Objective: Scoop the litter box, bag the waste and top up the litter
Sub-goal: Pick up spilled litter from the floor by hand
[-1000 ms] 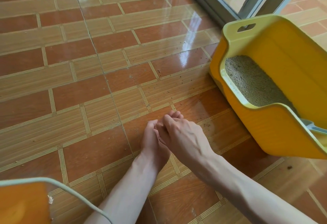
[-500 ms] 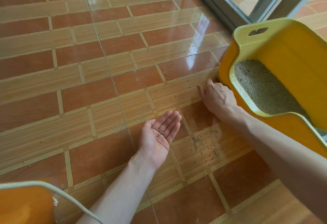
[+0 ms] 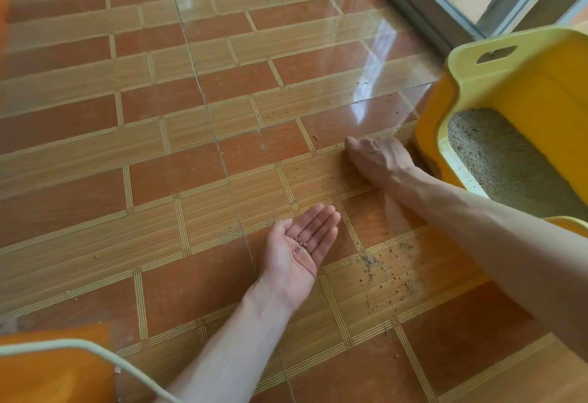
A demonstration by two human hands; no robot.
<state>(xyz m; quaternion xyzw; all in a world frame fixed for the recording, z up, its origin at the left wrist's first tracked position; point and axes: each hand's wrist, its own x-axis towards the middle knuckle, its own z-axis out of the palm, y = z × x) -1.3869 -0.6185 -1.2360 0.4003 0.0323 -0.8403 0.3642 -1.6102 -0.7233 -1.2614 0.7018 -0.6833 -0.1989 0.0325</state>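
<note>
1. The tiled floor fills most of the view, glossy, in brown and tan.
2. A yellow litter box stands at the right near a glass door frame; grey litter lies inside it.
3. An orange container with a pale rim shows at the lower left corner.
4. The right hand lies palm down on the floor just beside the box's near wall; how its fingers lie underneath cannot be told.
5. The left hand rests palm up, its grip wide open with fingers straight and together, cupping a few litter grains.
6. Spilled grains are scattered on the floor between the two forearms, near the open palm but apart from it.
</note>
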